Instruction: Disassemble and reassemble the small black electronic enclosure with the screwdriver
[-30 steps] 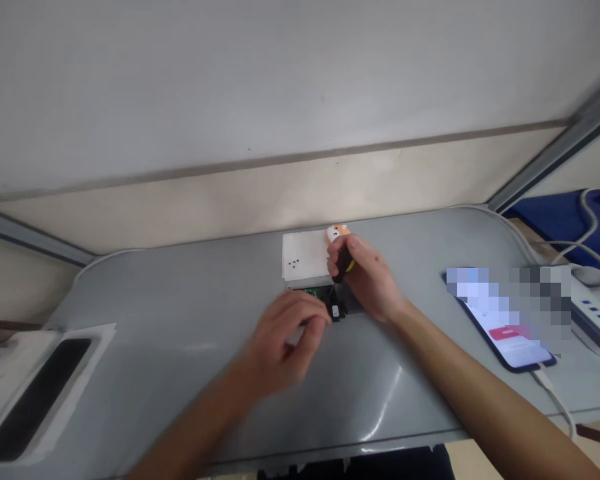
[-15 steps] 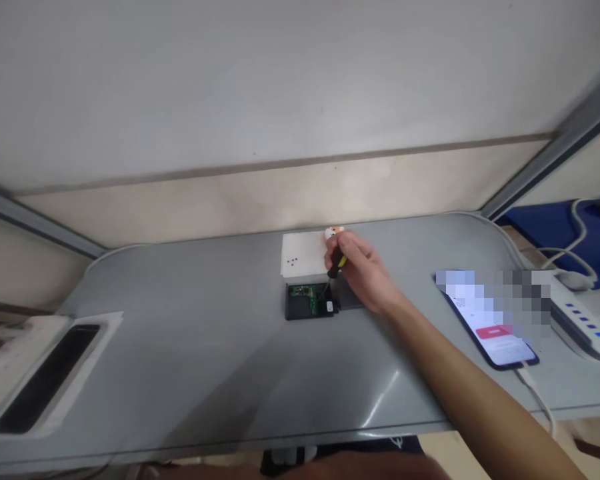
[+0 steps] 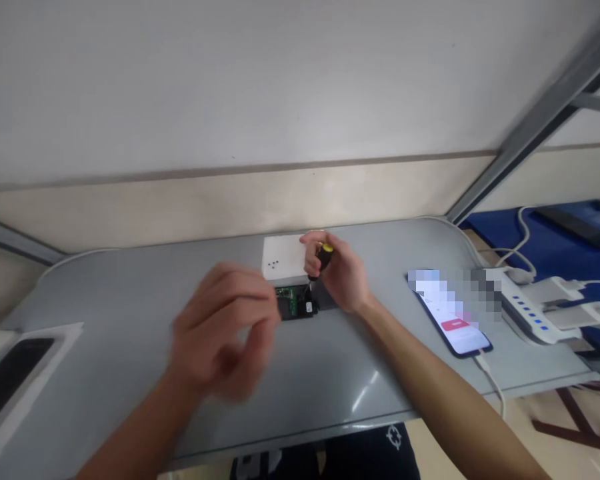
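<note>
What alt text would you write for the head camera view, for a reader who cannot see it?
A person's right hand holds a small screwdriver upright over an opened black device with a green circuit board, on a grey table. The blurred left hand hovers in front; a phone lies to the right.

Grey, smooth-topped table with rounded corners (image 3: 130,320). At the far middle lies a white rectangular sheet (image 3: 280,257) bearing a few small dark specks. Just in front of it lies a black open casing with a green circuit board (image 3: 294,305). At right are a dark smartphone with a lit screen (image 3: 455,323), its white cable (image 3: 490,380) and a white power strip (image 3: 523,303). At the left edge lies a white tray with a black inset (image 3: 55,331).
</note>
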The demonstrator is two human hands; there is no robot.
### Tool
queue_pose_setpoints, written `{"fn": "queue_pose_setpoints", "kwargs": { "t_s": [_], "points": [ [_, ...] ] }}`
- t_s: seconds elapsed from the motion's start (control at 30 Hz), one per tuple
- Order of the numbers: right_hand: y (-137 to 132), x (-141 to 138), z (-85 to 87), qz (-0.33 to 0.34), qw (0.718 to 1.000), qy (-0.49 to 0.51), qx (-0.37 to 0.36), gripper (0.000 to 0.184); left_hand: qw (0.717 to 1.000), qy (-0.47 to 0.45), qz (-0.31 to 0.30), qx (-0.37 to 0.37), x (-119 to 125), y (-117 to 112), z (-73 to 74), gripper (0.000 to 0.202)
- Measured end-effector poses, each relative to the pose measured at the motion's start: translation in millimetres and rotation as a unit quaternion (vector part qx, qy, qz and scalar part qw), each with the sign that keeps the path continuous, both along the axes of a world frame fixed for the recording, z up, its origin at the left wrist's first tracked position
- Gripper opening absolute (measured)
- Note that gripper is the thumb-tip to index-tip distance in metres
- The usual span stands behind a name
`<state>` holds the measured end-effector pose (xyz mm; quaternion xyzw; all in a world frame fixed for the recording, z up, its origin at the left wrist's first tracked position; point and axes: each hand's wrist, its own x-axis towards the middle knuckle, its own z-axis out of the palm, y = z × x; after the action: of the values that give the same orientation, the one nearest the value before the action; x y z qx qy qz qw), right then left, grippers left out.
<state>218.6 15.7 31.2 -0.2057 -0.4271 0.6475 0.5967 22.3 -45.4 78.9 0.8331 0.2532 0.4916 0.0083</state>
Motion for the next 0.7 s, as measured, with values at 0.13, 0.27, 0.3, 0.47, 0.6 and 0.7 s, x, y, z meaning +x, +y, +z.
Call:
{"fn": "queue_pose_setpoints", "kwargs": {
  "t_s": [0.13, 0.27, 0.3, 0.47, 0.6, 0.7],
  "points": [
    [-3.2, 1.5, 1.6, -0.016, 1.0, -0.025, 0.004, 0.031, 0.976, 0.198, -0.021, -0.083, -7.6, 33.0, -32.9, 0.012],
    [-2.7, 0.1, -3.3, -0.019, 0.999, -0.024, -0.04, 0.045, 0.941, 0.252, -0.004, -0.226, -17.2, 46.0, -76.5, 0.045],
    [-2.0, -0.2, -3.9, -0.018, 0.999, -0.023, -0.044, 0.046, 0.938, 0.248, -0.003, -0.241, -18.1, 45.2, -82.9, 0.044],
    [-0.5, 2.7, -1.1, 0.019, 0.998, 0.003, -0.058, 0.039, 0.939, 0.231, -0.017, -0.256, -16.6, 40.4, -87.3, 0.036],
    [-1.9, 8.3, -0.9, 0.039, 0.998, -0.016, -0.043, 0.027, 0.94, 0.247, -0.036, -0.232, -17.1, 41.5, -84.3, 0.03],
    [-0.5, 8.4, -4.7, 0.011, 0.998, -0.042, -0.041, 0.038, 0.94, 0.256, -0.047, -0.218, -18.2, 41.7, -84.8, 0.026]
  ]
}}
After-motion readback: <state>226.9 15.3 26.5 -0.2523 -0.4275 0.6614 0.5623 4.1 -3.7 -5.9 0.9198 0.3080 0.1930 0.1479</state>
